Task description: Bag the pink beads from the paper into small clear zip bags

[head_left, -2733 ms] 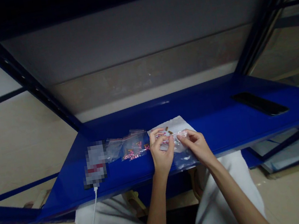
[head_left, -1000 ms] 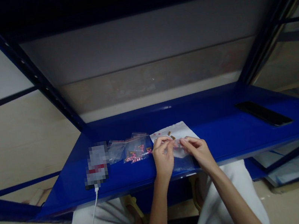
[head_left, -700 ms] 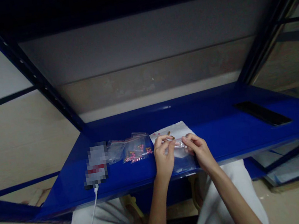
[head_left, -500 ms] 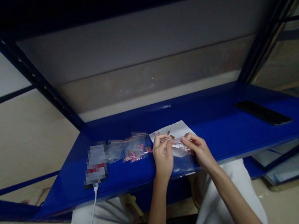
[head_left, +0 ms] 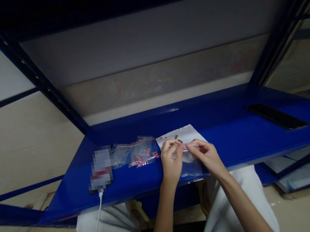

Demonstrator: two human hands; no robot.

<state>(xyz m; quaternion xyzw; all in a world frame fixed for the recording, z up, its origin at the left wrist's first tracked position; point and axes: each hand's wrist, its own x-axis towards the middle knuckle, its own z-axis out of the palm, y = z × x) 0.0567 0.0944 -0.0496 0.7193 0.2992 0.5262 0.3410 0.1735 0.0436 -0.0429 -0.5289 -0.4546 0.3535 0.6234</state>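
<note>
Both my hands are at the middle of a blue metal shelf (head_left: 230, 147), over a white sheet (head_left: 183, 133). My left hand (head_left: 170, 158) and my right hand (head_left: 205, 157) pinch the pink-lined top edge of a small transparent zip bag (head_left: 190, 167). The bag hangs down from my fingers toward the shelf's front edge. Small brown pieces (head_left: 178, 138) lie on the sheet just beyond my fingertips. To the left of my left hand lie small zip bags (head_left: 142, 153) holding pink pieces.
A pixelated, unreadable object (head_left: 101, 169) lies at the shelf's front left, with a white cable (head_left: 97, 223) hanging down from it. A flat black slab (head_left: 276, 116) lies at the right. Steel uprights and an upper shelf frame the space; my knees are below.
My fingertips have drawn closer together along the bag's top edge, and the bag now hangs flatter. The head view has shifted slightly.
</note>
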